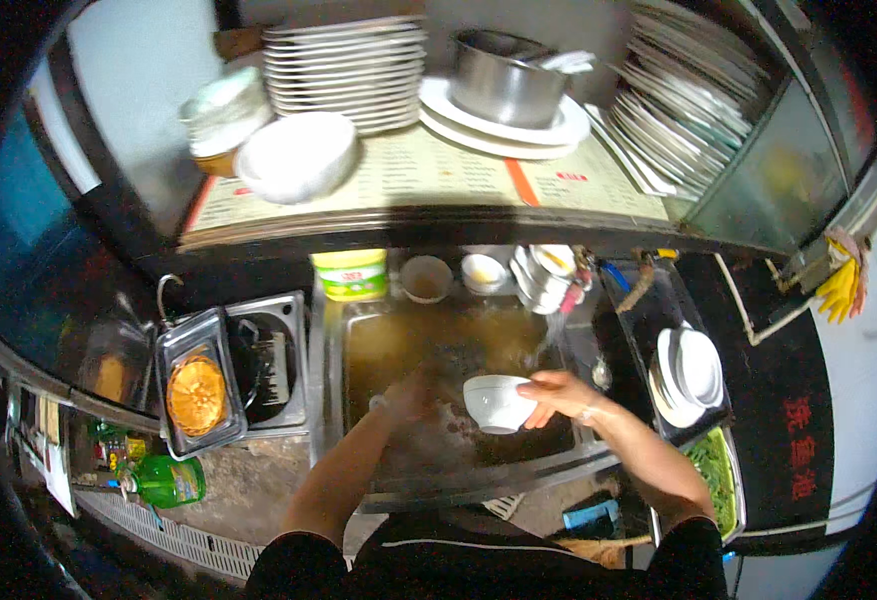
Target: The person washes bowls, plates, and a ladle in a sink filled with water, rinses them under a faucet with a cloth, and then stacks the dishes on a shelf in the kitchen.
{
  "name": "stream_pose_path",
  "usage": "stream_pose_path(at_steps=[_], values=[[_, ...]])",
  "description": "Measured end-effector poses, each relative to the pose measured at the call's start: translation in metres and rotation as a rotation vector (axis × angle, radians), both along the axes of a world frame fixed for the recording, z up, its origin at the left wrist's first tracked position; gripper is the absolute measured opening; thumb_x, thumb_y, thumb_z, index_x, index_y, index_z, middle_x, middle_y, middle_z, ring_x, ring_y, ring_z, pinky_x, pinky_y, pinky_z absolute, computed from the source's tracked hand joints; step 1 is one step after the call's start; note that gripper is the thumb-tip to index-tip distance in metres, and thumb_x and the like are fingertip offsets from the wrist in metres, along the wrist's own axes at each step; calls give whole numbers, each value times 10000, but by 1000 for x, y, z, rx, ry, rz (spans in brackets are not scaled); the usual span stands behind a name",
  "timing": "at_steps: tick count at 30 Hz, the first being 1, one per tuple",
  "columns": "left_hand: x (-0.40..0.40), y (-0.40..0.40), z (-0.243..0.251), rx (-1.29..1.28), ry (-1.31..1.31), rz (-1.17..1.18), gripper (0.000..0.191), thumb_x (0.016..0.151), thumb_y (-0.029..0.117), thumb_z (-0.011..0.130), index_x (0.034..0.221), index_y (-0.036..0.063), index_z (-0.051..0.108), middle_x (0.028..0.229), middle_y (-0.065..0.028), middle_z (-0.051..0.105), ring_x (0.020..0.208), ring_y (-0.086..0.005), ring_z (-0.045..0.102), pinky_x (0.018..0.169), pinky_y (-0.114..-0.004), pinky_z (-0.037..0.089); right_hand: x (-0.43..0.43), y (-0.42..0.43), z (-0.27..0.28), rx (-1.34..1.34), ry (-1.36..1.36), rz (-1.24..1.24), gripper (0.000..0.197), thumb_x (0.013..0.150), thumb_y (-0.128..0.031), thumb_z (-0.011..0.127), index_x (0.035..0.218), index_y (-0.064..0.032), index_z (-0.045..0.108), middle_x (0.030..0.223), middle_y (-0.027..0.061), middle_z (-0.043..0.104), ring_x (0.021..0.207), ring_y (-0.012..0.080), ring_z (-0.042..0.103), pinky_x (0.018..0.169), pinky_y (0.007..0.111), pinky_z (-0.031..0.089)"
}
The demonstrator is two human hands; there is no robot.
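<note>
My right hand (558, 397) grips a white bowl (497, 405) by its side, tilted over the murky water in a metal sink (329, 390). My left hand (412, 397) dips into that water left of the bowl; its fingers are hidden, so what it holds cannot be seen. Along the sink's back edge stand a yellow-green tub (350, 275), a bowl (426, 279), a small white bowl (482, 274) and several stacked white dishes (543, 277). Water runs into the sink near its right back corner.
Above the sink, a shelf (438, 176) bears plate stacks (344, 75), a white bowl (299, 157) and a steel pot (509, 82). At left, metal trays (236, 420) hold a woven basket (196, 395). White bowls (690, 367) sit at right, above a green tray of greens (712, 480).
</note>
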State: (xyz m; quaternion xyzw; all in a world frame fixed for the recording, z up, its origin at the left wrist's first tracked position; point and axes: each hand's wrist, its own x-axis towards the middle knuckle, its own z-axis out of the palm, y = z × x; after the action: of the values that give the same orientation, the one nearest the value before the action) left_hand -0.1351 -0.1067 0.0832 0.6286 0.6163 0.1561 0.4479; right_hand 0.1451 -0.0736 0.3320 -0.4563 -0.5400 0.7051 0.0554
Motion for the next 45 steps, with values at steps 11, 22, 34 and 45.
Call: stream_pose_path(at_steps=[11,22,34,45], values=[[-64,-71,-32,-352,-1125,758,213,750,223,579,923,105,539,785,-68,553,659,-191,532,556,-341,434,-194,18,263,1718,314,179,253,823,-251,524,803,-1,560,750,113,557,650,233,559,594,318,442],[-26,-3,0,3,-134,413,395,910,262,271,1223,82,434,1174,-107,503,1023,-226,516,856,-312,420,-213,44,224,1973,234,170,309,789,-283,548,974,-36,546,939,135,558,760,311,570,679,364,474],[7,200,8,391,274,472,383,890,261,313,1189,65,453,1115,-129,519,988,-255,524,823,-329,427,33,-31,-144,748,106,-175,160,845,-134,528,940,-14,578,787,61,606,662,148,584,572,247,455],[185,111,-20,202,-109,472,375,872,260,351,1157,48,470,1062,-150,533,955,-283,531,793,-345,433,40,89,-239,285,-58,-659,232,705,-178,613,851,1,588,765,98,584,605,163,530,539,288,416]])
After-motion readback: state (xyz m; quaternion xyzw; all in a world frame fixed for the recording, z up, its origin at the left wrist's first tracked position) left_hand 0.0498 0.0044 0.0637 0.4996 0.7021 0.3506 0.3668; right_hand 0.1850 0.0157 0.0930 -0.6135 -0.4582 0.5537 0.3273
